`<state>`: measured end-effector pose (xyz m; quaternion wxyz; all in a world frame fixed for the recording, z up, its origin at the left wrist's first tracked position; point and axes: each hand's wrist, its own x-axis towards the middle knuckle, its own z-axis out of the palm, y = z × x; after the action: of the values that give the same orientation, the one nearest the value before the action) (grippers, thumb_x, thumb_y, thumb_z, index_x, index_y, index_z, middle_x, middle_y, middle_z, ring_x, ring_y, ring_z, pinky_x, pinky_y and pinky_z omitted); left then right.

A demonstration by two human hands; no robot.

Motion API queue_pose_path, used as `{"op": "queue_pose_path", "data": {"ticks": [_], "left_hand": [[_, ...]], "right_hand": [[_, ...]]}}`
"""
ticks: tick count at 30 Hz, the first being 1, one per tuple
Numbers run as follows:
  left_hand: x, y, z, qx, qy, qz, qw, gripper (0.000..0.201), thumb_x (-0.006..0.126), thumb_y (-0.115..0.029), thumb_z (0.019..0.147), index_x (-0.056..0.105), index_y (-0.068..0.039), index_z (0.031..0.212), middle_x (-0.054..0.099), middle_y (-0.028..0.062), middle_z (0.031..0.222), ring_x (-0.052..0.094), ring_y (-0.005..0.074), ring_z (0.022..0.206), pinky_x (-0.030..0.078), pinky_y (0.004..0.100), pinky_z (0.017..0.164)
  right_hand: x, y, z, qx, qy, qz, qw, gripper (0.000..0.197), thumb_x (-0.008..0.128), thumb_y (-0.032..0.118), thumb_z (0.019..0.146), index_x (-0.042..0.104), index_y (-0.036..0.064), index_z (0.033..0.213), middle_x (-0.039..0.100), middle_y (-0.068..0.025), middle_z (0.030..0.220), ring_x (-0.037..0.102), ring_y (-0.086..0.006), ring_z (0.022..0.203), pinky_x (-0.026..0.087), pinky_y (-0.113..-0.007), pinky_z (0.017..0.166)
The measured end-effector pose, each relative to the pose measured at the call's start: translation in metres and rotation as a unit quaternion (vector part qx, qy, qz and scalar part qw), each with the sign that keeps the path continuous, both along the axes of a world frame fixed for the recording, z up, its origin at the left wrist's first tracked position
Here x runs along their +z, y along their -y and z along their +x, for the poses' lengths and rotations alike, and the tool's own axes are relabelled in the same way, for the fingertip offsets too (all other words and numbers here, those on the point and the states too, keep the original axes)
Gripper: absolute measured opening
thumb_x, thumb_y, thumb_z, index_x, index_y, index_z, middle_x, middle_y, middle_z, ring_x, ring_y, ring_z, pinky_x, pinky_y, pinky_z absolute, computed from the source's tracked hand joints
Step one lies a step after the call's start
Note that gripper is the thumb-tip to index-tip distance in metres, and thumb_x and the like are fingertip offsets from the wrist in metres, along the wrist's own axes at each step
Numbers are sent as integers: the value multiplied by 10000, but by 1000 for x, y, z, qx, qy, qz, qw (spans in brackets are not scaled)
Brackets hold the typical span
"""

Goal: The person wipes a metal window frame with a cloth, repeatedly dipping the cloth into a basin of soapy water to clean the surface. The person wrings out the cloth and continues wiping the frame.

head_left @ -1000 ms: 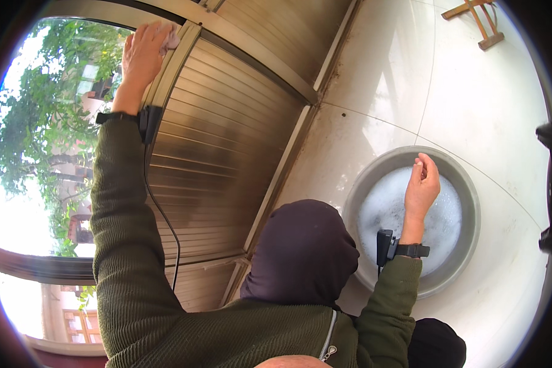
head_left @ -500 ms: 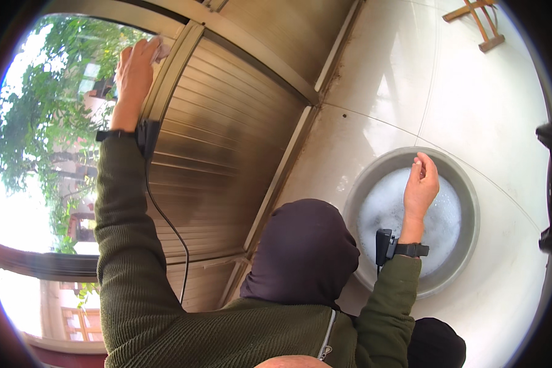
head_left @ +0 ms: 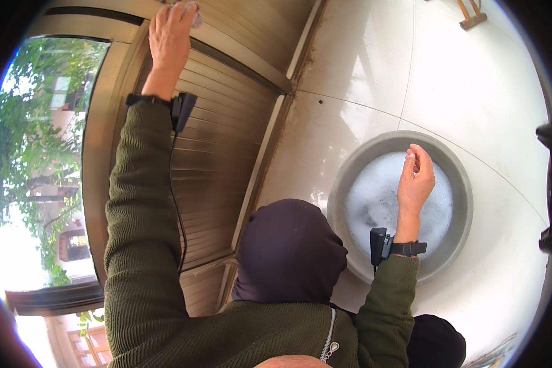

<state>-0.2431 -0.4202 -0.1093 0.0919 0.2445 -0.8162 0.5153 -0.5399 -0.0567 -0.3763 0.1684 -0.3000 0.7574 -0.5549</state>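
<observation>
Up at the metal door frame [head_left: 119, 80], my left hand [head_left: 169, 38] presses a crumpled pale cloth [head_left: 196, 15] against the frame beside the ribbed panel. The fingers lie over the cloth, and most of it is hidden under them. My right hand [head_left: 416, 181] hovers over a round grey basin [head_left: 462, 202] of foamy water [head_left: 374, 196]. Its fingers are loosely curled, the thumb stands a little apart from them, and nothing shows between them. A black strap with a small device sits on each wrist.
A ribbed metal panel [head_left: 218, 122] meets the pale tiled floor [head_left: 472, 80]. Glass [head_left: 43, 165] with trees behind it is at the left. A wooden stool leg [head_left: 472, 21] stands at the far right. My dark-clad knee [head_left: 288, 251] is near the basin; a cable [head_left: 176, 184] hangs along my left arm.
My left hand has moved right with the cloth, from the glass edge across the upright onto the frame by the panel. The view has shifted slightly; my right hand stays over the basin.
</observation>
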Motion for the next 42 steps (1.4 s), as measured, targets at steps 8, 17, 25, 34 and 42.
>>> {"op": "queue_pose_path", "data": {"ticks": [8, 17, 25, 34, 42], "left_hand": [[-93, 50, 14, 55, 38, 102, 993, 291, 589, -24, 812, 661, -122, 1077, 609, 50, 1075, 557, 301, 1024, 481, 430, 854], [-22, 48, 7, 30, 29, 18, 999, 208, 640, -65, 779, 682, -163, 958, 619, 33, 956, 582, 282, 1003, 484, 438, 841], [-102, 68, -2, 91, 91, 36, 991, 163, 653, -102, 770, 659, -120, 932, 591, 38, 997, 549, 284, 979, 456, 441, 878], [-75, 52, 11, 4, -20, 140, 990, 270, 596, 52, 748, 713, -123, 916, 686, 60, 969, 647, 283, 894, 532, 408, 800], [-129, 60, 6, 12, 22, 60, 998, 163, 613, -128, 804, 662, -134, 960, 604, 32, 980, 562, 259, 1007, 476, 408, 865]], "right_hand": [[1, -15, -13, -23, -11, 54, 998, 219, 561, 42, 971, 682, 28, 1152, 719, -87, 1056, 706, -173, 932, 542, -302, 821], [-3, -17, -11, 2, -26, 66, 997, 219, 556, 47, 971, 686, 34, 1148, 715, -89, 1060, 699, -167, 943, 529, -299, 795], [-9, -7, -5, 9, -11, 58, 998, 215, 569, 41, 963, 687, 38, 1143, 716, -82, 1047, 694, -166, 929, 529, -302, 804], [-13, -19, -12, -1, -19, 85, 996, 217, 572, 35, 959, 684, 38, 1145, 716, -80, 1045, 696, -165, 898, 524, -297, 788], [-13, -18, -6, -3, -22, 95, 995, 211, 567, 49, 972, 680, 32, 1148, 713, -85, 1054, 692, -164, 908, 521, -295, 792]]}}
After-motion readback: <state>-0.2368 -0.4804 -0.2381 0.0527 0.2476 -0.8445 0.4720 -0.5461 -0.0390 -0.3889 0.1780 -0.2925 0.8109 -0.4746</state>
